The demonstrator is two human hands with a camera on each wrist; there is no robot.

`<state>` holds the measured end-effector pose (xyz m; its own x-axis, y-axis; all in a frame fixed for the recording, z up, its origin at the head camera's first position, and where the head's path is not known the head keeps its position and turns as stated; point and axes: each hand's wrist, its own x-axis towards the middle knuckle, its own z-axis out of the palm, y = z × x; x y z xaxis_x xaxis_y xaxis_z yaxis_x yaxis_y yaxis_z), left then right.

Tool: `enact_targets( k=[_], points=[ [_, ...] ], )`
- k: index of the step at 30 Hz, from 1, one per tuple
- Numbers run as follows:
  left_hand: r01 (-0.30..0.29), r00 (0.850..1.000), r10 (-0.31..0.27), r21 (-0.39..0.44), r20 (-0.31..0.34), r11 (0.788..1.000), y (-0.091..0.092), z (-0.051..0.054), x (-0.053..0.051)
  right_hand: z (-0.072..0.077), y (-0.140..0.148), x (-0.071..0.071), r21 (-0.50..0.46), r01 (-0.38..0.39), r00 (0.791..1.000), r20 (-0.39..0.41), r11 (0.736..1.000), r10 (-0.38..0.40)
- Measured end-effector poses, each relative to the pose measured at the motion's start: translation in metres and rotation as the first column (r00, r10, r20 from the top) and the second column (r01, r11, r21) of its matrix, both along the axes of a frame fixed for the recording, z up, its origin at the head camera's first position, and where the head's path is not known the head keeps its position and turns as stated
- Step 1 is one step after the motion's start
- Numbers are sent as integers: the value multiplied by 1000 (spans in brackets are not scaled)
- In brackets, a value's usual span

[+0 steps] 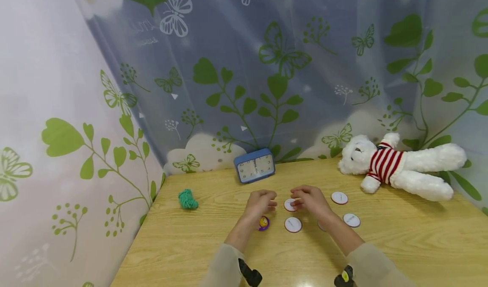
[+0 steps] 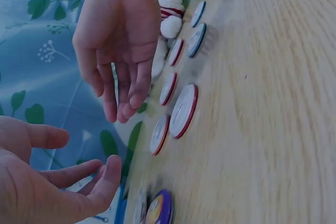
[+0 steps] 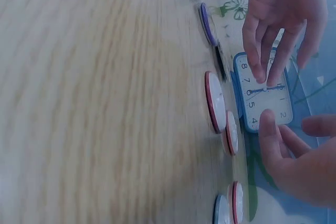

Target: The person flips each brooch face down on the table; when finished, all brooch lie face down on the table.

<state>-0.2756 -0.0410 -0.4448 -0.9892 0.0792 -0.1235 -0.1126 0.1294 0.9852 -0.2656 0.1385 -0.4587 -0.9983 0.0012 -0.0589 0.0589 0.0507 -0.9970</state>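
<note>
My left hand (image 1: 261,204) and right hand (image 1: 310,201) hover above the table, facing each other with a gap between them. Both have loosely bent fingers and hold nothing. Under the right fingers lies a white round badge (image 1: 290,205), partly covered. Nearer me is another white badge (image 1: 293,224), red-rimmed, with a pin-like line across it. Beside the left wrist a purple badge (image 1: 264,223) shows a cartoon picture. Another disc (image 3: 219,61) lies beyond it in the right wrist view, hidden in the head view. The right forearm mostly covers one more badge (image 1: 321,226).
Two white badges, one farther (image 1: 339,198) and one nearer (image 1: 351,220), lie right of the right hand. A blue clock (image 1: 254,165) stands at the back. Green yarn (image 1: 187,199) lies left, a white teddy bear (image 1: 386,165) right. Patterned curtain (image 1: 228,66) borders the table (image 1: 171,244).
</note>
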Motion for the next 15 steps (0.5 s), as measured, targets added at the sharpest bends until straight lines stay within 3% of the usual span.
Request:
enact_targets(
  k=[7, 15],
  points=[
    [-16, 1000, 16, 10, -20, 1000, -29, 3, -4, -3, -10, -5, -35, -39, 999, -9, 999, 38],
    [-62, 998, 62, -4, 0, 998, -57, -1, -5, -9, -22, -9, -76, -84, 996, 15, 994, 85]
  ],
)
